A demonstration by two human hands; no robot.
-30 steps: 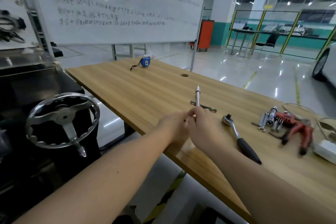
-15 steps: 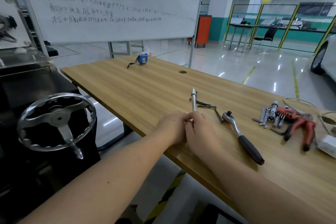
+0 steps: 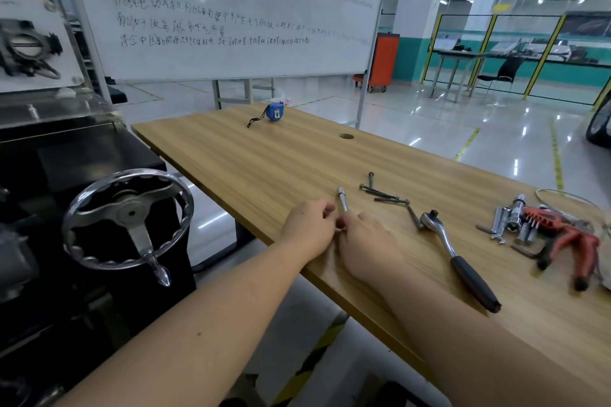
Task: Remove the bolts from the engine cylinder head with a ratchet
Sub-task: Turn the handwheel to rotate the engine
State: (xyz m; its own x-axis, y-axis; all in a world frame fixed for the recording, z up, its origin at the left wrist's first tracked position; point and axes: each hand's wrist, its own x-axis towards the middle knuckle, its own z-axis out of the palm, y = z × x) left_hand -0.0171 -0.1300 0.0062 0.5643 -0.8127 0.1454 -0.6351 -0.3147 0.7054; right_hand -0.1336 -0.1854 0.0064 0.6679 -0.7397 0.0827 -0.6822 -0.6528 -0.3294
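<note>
Fingers [image 3: 327,208] of both hands close on the near end of a chrome extension bar [image 3: 342,203] at the table's front edge.

Left hand [image 3: 307,228] and right hand [image 3: 367,243] meet around the bar's lower end, fingers curled; what else they pinch is hidden. The bar's long axis points away from the person. The ratchet [image 3: 454,256] lies untouched to the right, head far, handle near, closer to the right hand. Loose bolts [image 3: 380,192] lie between bar and ratchet head; sockets [image 3: 510,221] and red pliers [image 3: 575,241] sit farther right on the table [image 3: 264,155]. No cylinder head is identifiable.
</note>
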